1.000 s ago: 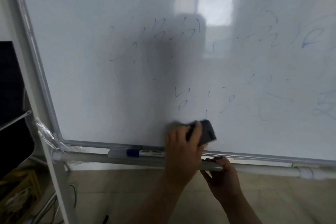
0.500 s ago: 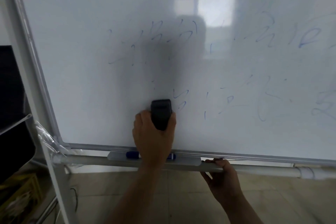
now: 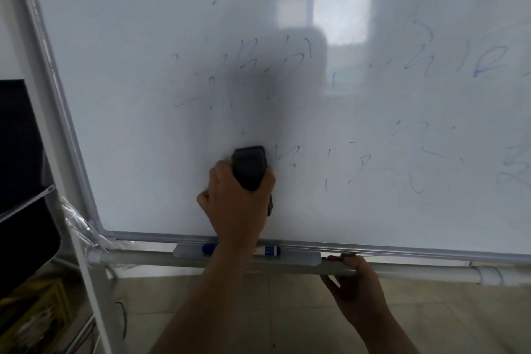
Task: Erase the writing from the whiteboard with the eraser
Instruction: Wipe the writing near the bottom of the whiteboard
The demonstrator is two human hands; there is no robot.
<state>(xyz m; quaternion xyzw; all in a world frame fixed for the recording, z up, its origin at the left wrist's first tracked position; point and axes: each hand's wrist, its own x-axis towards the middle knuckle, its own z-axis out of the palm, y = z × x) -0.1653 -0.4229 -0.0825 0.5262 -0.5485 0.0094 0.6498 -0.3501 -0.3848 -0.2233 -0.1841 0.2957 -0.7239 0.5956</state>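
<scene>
Two hands work here: the left hand point(image 3: 240, 204) grips the eraser point(image 3: 249, 167) against the whiteboard point(image 3: 120, 112) near its bottom edge, while the right hand point(image 3: 355, 282) curls round the stand rail point(image 3: 416, 271). Faint blue writing point(image 3: 287, 156) lies just beside; press flat and sweep rightward in overlapping strokes.

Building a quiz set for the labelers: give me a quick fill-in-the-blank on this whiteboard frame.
1. The left hand grips the black ____.
2. The right hand holds the ____ bar beneath the whiteboard.
3. The faint writing left on the board is ____ in colour.
4. The marker lies in the ____ under the board's bottom edge.

Missing words: eraser; white; blue; tray
</scene>
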